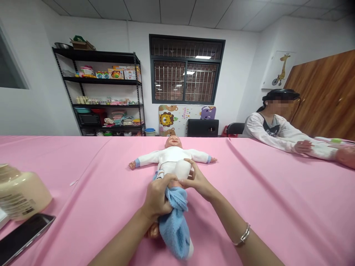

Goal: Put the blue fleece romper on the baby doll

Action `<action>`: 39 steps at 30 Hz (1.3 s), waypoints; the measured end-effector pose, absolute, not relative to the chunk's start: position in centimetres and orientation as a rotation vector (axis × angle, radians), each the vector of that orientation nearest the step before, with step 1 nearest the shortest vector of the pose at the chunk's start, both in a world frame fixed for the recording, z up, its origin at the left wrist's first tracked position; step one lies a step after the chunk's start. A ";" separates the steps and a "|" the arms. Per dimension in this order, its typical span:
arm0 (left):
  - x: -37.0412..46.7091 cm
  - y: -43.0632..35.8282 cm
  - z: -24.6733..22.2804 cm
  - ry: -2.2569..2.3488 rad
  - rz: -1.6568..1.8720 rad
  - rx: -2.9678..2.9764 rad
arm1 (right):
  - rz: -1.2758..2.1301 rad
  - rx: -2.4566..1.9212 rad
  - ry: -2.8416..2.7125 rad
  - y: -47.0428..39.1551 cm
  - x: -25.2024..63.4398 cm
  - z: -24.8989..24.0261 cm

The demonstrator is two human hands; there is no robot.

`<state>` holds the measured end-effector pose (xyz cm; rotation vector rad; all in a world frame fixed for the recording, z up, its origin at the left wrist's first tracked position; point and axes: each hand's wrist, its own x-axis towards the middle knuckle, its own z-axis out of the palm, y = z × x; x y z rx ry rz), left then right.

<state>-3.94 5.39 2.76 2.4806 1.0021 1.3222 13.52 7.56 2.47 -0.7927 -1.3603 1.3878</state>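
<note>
A baby doll point(173, 142) lies face up on the pink tablecloth, arms spread, in a white top point(173, 154) with blue cuffs. Blue fleecy trousers point(177, 225) are bunched down over its lower legs, and one bare foot shows beside them. My left hand point(158, 195) is closed round the doll's leg at the top of the bunched trousers. At the doll's hip, my right hand point(198, 179) holds the side of a smooth white diaper point(182, 170) between thumb and fingers. My left fingertips are partly hidden behind the leg.
A cream bottle point(23, 192) and a dark phone point(24, 236) lie at the left of the pink-covered table point(97, 207). To the right sits another person point(263, 123), with a second doll point(345, 157) before them. Shelves point(105, 80) stand behind.
</note>
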 end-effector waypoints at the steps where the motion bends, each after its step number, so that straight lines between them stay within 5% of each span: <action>1: -3.9 5.4 2.9 1.060 1.293 2.464 | 1.385 -0.793 -1.386 7.6 13.3 2.3; 16: -4.0 7.4 2.4 1.410 1.313 1.956 | 1.509 -0.736 -1.797 7.5 14.0 2.4; 27: -3.4 6.9 2.9 1.372 1.203 2.150 | 0.856 -1.003 -1.589 10.0 15.2 1.2; 39: -3.5 7.1 2.7 1.196 0.743 2.675 | 0.984 -1.103 -1.403 10.8 15.0 -0.1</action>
